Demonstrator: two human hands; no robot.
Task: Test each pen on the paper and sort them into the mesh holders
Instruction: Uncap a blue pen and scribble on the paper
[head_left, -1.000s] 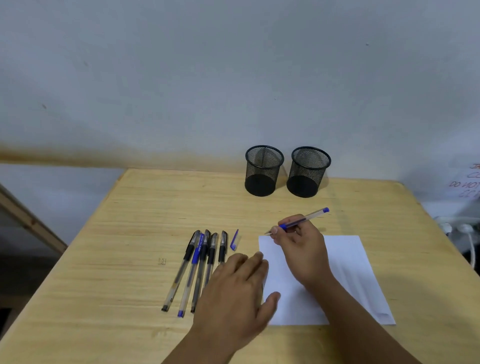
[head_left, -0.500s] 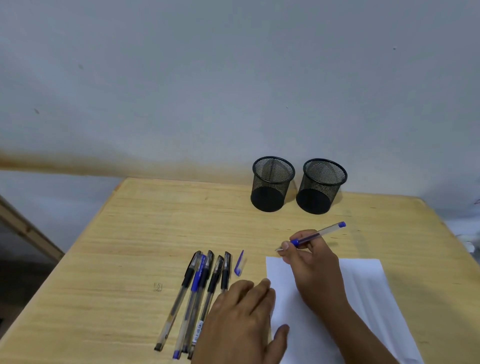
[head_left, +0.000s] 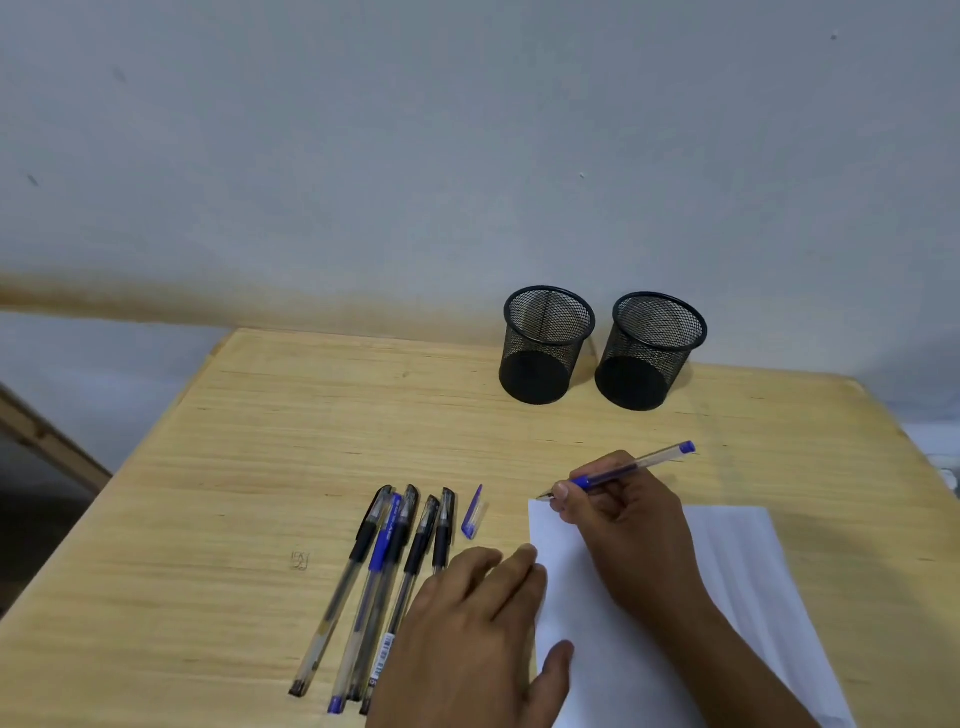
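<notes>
- Head view: right hand (head_left: 631, 525) pinches clear blue-capped pen (head_left: 631, 469), tip at far-left corner of white paper sheet (head_left: 737, 561); long axis runs tip-left to cap far-right.
- Left hand (head_left: 478, 634) flat, fingers straight, pressing paper's left edge.
- Five capped pens (head_left: 387, 566) and loose blue cap (head_left: 474, 514) left of paper.
- Two black mesh holders (head_left: 545, 343) at table's far edge, empty; right hand nearer.

Pale yellow wooden tabletop (head_left: 260, 467), fine streaked grain. Two black wire-mesh cylindrical holders (head_left: 545, 345) (head_left: 649, 353), diamond weave. Plain white paper sheet (head_left: 737, 561). Clear-barrelled blue plastic pen (head_left: 631, 467); loose blue translucent cap (head_left: 474, 513). Row of clear capped pens (head_left: 395, 561): black-trimmed, one blue. Grey-white wall (head_left: 467, 130), brownish stain band.
</notes>
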